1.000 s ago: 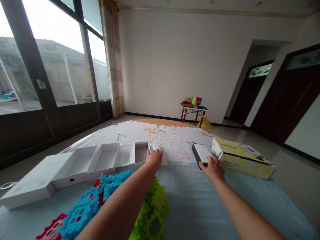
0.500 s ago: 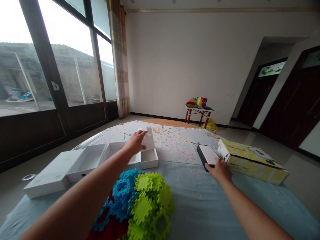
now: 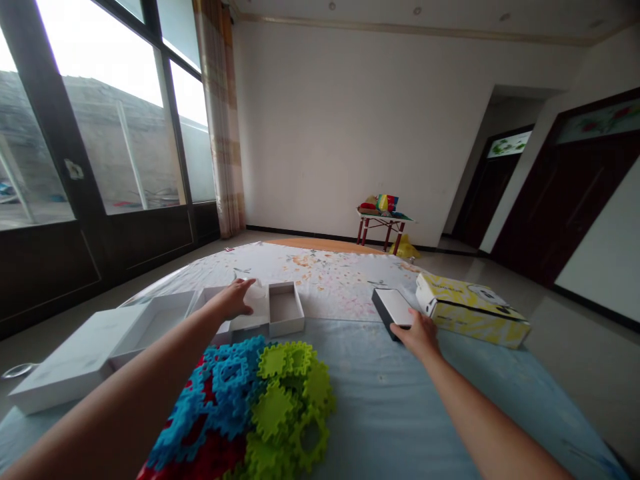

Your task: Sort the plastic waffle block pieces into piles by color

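Observation:
My left hand (image 3: pixel 236 300) reaches over the row of white boxes, thumb and fingers apart. A pale, partly see-through piece (image 3: pixel 259 300) lies by its fingertips; whether they touch is unclear. Just to the right sits a small open white box (image 3: pixel 286 310) with nothing visible inside. My right hand (image 3: pixel 421 333) is closed on the near right corner of a flat black box with a white top (image 3: pixel 394 307), which rests on the cloth. Between my arms is a heap of gear-shaped plastic pieces: blue ones (image 3: pixel 233 373), green ones (image 3: pixel 274 408) and red ones (image 3: pixel 213 457).
A yellow and white carton (image 3: pixel 475 310) stands right of the black box. Larger white boxes (image 3: pixel 75 350) line the left side, partly behind my left arm. Flowered cloth (image 3: pixel 330 273) and blue cloth (image 3: pixel 370 400) cover the table. A small loaded table (image 3: pixel 383 219) stands by the wall.
The pale piece, upright behind the small white box before, is now lower and left of it. My left hand has moved lower with it. My right hand stays at the black box; the view has shifted.

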`<control>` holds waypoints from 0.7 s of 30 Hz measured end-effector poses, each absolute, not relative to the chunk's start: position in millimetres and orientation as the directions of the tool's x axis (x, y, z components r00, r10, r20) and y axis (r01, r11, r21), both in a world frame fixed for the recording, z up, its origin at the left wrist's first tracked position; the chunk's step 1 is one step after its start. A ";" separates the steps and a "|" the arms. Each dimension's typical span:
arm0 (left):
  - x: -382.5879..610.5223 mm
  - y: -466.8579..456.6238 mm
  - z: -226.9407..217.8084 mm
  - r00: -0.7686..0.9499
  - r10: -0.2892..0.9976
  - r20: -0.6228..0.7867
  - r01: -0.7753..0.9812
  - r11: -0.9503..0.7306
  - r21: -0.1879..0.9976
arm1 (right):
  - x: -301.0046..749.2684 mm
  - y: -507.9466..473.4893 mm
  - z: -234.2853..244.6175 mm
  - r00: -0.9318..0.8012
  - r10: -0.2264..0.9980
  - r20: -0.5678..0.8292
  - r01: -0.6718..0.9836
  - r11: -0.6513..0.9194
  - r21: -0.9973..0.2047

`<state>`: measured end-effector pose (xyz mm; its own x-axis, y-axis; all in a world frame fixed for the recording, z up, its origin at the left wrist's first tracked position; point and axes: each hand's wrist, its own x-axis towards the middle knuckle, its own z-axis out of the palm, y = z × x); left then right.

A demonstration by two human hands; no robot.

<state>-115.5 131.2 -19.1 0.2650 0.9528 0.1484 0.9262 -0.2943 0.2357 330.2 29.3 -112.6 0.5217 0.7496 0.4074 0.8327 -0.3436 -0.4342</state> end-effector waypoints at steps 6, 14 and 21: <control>-115.6 122.8 -25.6 0.277 0.940 0.201 0.905 -0.325 0.275 | 292.4 1.5 -114.2 0.330 0.824 0.461 0.889 -0.106 -0.446; -59.0 69.6 -6.0 0.340 0.867 0.366 0.770 -0.480 0.421 | 257.6 -17.6 -95.5 0.353 0.896 0.270 0.871 -0.210 -0.444; 33.4 -26.8 -21.8 0.370 0.908 0.198 0.276 -0.312 0.909 | 252.2 -33.9 -80.3 0.344 0.900 0.270 0.736 -0.079 -0.673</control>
